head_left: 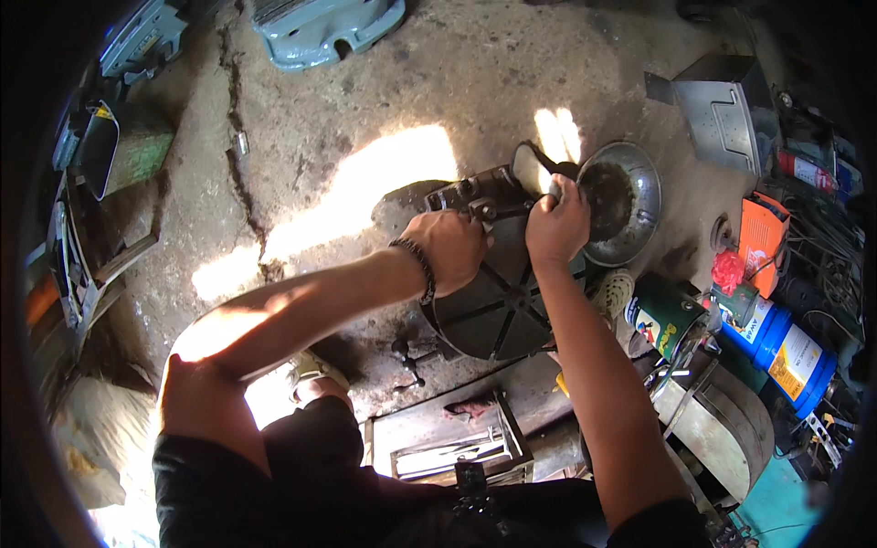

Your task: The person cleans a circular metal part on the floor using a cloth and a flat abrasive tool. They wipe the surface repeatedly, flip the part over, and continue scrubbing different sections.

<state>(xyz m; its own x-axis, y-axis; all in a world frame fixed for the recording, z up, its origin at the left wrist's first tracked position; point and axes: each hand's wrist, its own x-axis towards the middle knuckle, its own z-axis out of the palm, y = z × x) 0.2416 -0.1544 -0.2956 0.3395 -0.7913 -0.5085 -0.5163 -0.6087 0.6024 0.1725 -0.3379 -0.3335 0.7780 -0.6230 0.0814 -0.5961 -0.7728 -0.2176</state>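
Note:
A round, dark metal machine table with radial slots lies in front of me. A dark metal vise-like fixture with bolts sits across its far side. My left hand is closed at the near side of this fixture, its fingertips hidden. To the right, my right hand is closed beside a pale, rounded piece with a dark edge. What its fingers grip is partly hidden. Just beyond that hand rests a round metal bowl with dark residue inside.
Below the table are a crank handle and an open metal frame. Right of me stand a green can, a blue bucket, an orange machine and a grey metal box. A greenish bin stands left.

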